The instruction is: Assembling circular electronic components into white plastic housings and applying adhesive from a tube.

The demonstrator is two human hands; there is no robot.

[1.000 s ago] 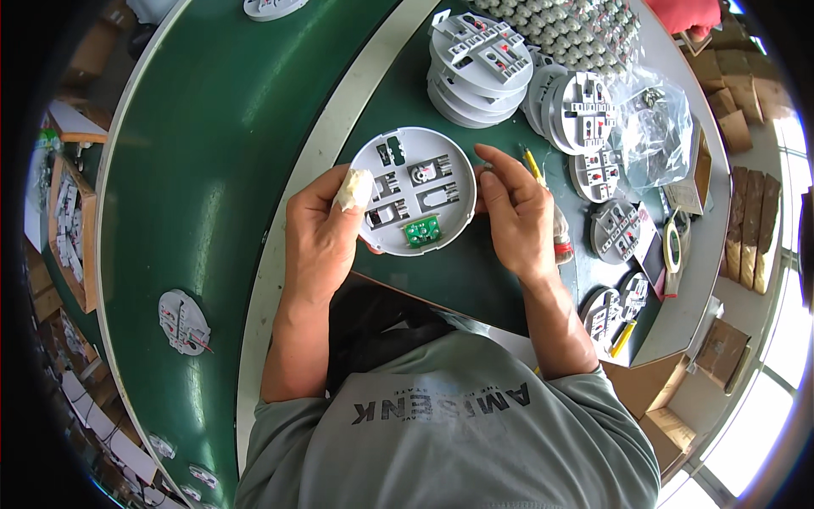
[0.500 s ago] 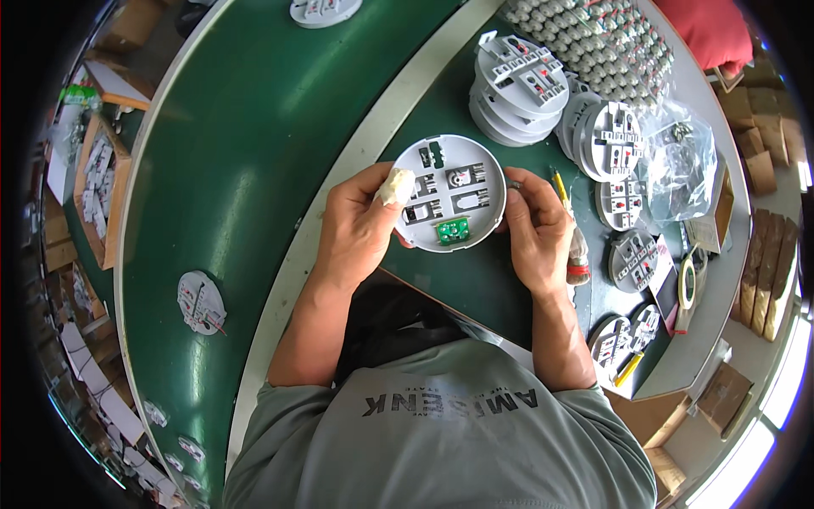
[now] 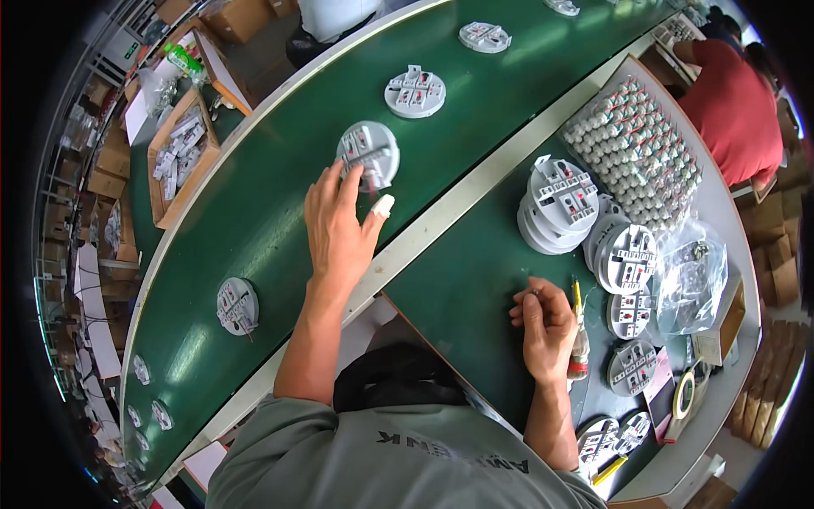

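Reaching out over the green conveyor belt [image 3: 254,212], the left hand [image 3: 339,225] spreads its fingers against a round grey base [image 3: 367,154] lying there, while the right hand [image 3: 543,322] rests on the bench, pinching a small metal part [image 3: 535,292].

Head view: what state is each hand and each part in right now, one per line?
Left hand: open, fingers spread, fingertips on the round grey plastic base.
Round grey plastic base: flat on the green conveyor belt, component side up.
Right hand: fingers curled in a pinch grip, resting on the green bench mat.
Stack of round grey bases: piled upright on the mat.
Clear plastic bag: lying crumpled.
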